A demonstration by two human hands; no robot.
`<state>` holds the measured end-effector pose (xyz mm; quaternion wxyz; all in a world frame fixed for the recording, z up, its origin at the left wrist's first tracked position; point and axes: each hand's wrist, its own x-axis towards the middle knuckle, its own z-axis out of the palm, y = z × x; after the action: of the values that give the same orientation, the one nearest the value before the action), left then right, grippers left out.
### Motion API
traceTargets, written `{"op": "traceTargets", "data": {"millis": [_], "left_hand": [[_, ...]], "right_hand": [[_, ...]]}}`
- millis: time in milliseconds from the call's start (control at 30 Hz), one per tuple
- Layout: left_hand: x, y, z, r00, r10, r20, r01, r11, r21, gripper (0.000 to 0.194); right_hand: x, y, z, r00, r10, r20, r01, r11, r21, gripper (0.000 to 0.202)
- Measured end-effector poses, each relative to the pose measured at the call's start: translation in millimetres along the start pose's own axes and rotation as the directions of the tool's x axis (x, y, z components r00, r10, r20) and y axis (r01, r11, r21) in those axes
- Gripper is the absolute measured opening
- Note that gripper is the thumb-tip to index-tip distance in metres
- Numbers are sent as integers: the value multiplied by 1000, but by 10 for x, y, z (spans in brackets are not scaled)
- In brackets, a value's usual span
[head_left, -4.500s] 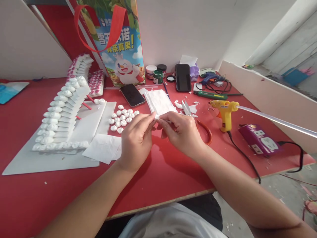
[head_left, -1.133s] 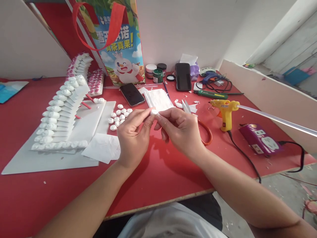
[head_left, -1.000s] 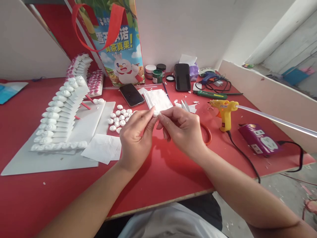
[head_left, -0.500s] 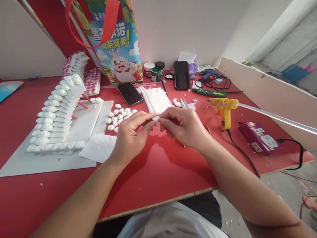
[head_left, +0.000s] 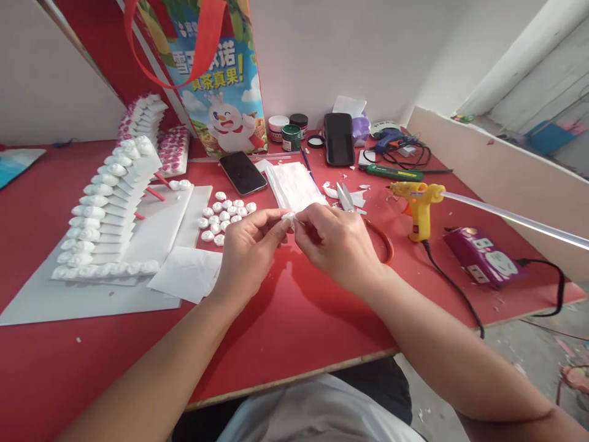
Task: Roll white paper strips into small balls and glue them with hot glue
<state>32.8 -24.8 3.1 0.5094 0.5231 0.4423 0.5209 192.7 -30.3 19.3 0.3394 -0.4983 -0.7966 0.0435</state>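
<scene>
Between the fingertips of both hands is a small twisted piece of white paper [head_left: 288,217]. My left hand [head_left: 251,248] pinches it from the left with thumb and forefinger. From the other side my right hand [head_left: 338,242] grips it, fingers curled in. Several rolled white paper rosettes [head_left: 224,216] lie just left of the left hand. Behind the hands is a stack of white paper sheets [head_left: 294,187]. Scissors [head_left: 344,197] with an orange handle lie beyond the right hand, partly covered by it. A loose white sheet [head_left: 186,273] sits by my left wrist.
A stepped white model [head_left: 113,215] edged with rosettes stands left on foam boards. A yellow glue gun [head_left: 418,205] and a purple box [head_left: 483,255] are at right. A phone [head_left: 243,173], paint jars [head_left: 291,138] and a printed bag [head_left: 225,92] stand behind.
My right hand has turned, its fingers curling more over the paper. The paper looks more bunched, and more of the scissors' orange handle shows.
</scene>
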Motion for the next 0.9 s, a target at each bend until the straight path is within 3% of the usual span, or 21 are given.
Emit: {"op": "traceTargets", "data": {"millis": [233,400,600,733,900], "left_hand": [[16,-10,0,996,-86,-38,82,993,-81,19],[54,-19,-51,994,-107,7,107,990,-96,21],[105,-12,-127,987,-118,108,133,981,-140,27],[134,22,-134,973,-147,178,182,963,-198,35],[144,3,-133,976,-137,169,168,968,-188,34]], "right_hand": [[-7,-1,56,993,-62,104,76,987,-141,20],[-4,17,-7,993,-95,75,96,995,0,13],[15,11,-108,986,-111,122,85,976,201,12],[28,45,-157,972,-184,143,142,954,263,16],[22,93,-130,967,-201,154,156,952,263,17]]}}
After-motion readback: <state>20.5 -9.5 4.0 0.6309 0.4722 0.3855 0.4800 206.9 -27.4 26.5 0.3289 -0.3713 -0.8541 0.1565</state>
